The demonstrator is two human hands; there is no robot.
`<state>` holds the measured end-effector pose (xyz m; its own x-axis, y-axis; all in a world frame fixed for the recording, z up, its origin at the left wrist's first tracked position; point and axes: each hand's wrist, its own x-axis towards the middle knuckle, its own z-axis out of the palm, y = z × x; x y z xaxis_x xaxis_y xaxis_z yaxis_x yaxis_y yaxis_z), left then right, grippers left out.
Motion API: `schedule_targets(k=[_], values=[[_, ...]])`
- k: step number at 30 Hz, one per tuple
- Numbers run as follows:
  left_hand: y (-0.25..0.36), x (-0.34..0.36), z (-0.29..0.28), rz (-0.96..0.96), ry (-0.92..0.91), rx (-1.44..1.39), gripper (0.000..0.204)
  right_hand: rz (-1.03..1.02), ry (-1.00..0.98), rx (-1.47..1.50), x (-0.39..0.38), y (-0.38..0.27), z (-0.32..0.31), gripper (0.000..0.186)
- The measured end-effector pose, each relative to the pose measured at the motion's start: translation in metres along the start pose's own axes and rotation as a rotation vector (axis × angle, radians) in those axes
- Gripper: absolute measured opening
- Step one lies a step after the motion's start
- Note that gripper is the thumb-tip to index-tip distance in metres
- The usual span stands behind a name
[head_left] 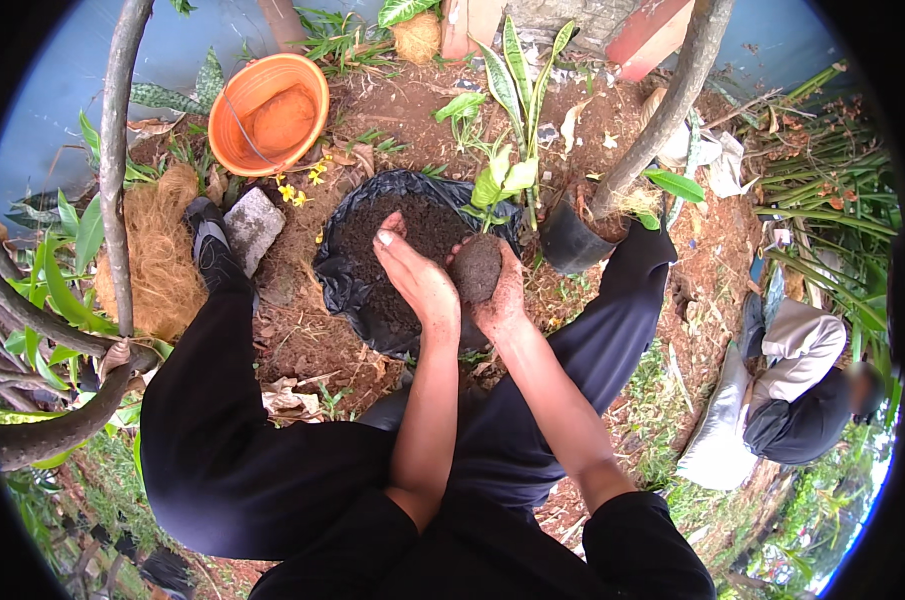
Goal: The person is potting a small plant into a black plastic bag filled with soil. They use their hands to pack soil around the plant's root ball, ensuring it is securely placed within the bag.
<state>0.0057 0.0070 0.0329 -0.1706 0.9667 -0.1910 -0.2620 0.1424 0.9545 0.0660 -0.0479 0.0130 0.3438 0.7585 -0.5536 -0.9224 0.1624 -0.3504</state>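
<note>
A small plant with pale green leaves (pixel 503 182) stands on a round ball of dark soil (pixel 477 268). My right hand (pixel 503 300) is closed around the ball from the right, its fingers partly hidden behind it. My left hand (pixel 420 275) is open and slightly cupped, its fingers stretched out. Its heel lies close against the ball's left side; whether it touches, I cannot tell. Beneath both hands sits a black plastic bag (pixel 335 275), its rim folded out around loose dark soil (pixel 358 232).
An orange bucket (pixel 273 112) lies tilted at the far left, near a grey stone block (pixel 254 228) and brown fibre (pixel 148 260). A black pot (pixel 570 240) stands right of the bag. Branches (pixel 678 95) rise at both sides. Another person (pixel 803 405) sits at the right.
</note>
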Motion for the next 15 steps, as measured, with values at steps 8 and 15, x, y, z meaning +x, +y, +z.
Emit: schedule_targets(k=[8,15], values=[[-0.009,0.004,0.0,0.129,0.042,0.148,0.044,0.029,-0.039,-0.023,0.002,-0.002,-0.006,0.034],[-0.009,0.009,-0.004,-0.021,0.038,0.064,0.047,0.054,-0.02,-0.061,0.002,0.0,-0.001,0.032]])
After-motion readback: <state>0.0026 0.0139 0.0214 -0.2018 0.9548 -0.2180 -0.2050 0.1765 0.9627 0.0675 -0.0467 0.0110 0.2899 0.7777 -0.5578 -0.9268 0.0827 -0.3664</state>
